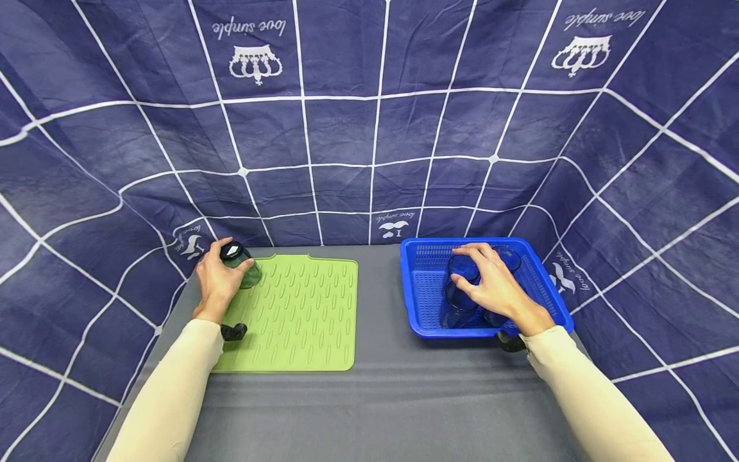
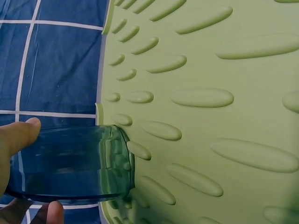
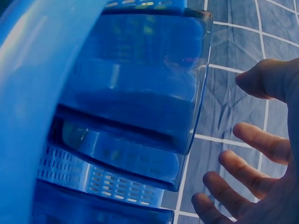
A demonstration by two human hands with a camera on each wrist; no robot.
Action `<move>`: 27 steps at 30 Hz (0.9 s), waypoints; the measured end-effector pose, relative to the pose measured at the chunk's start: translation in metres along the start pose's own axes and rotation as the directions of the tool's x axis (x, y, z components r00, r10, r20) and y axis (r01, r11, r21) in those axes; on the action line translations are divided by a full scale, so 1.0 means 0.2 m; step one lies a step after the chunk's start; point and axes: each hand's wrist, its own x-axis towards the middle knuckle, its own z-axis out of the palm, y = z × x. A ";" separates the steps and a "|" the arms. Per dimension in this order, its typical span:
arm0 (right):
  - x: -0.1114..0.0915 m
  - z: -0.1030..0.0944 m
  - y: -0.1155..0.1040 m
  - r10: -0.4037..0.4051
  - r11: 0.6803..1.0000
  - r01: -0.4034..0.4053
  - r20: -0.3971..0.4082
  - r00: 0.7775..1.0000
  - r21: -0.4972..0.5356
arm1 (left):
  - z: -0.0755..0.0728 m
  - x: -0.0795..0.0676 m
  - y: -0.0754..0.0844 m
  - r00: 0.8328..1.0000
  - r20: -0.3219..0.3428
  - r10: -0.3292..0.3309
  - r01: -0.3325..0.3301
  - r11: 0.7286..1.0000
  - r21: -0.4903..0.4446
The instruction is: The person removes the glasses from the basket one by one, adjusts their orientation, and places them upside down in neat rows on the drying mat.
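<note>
My left hand [image 1: 221,274] grips a clear drinking glass [image 1: 249,274] over the far left corner of a light green drying mat [image 1: 300,308]. In the left wrist view, the thumb lies on one side of the glass [image 2: 70,163] and fingertips on the other, with the far end against the ribbed mat [image 2: 196,112]. My right hand [image 1: 491,279] hovers above a blue plastic basket [image 1: 408,282], where several glasses [image 1: 458,311] stand. Its thumb and fingers are spread apart in the right wrist view, near the rim of a glass [image 3: 140,79] but not around it.
A grey cloth [image 1: 369,404] covers the table, with a strip of it between mat and basket. Dark blue curtains [image 1: 346,128] with white lines rise behind and at both sides, close to the basket's right side and the mat's far left corner.
</note>
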 end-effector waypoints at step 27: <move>0.09 -0.03 0.01 0.121 0.988 -0.104 0.169 0.978 -0.110 | 0.04 -0.02 -0.03 1.000 0.009 0.002 -0.002 1.000 0.016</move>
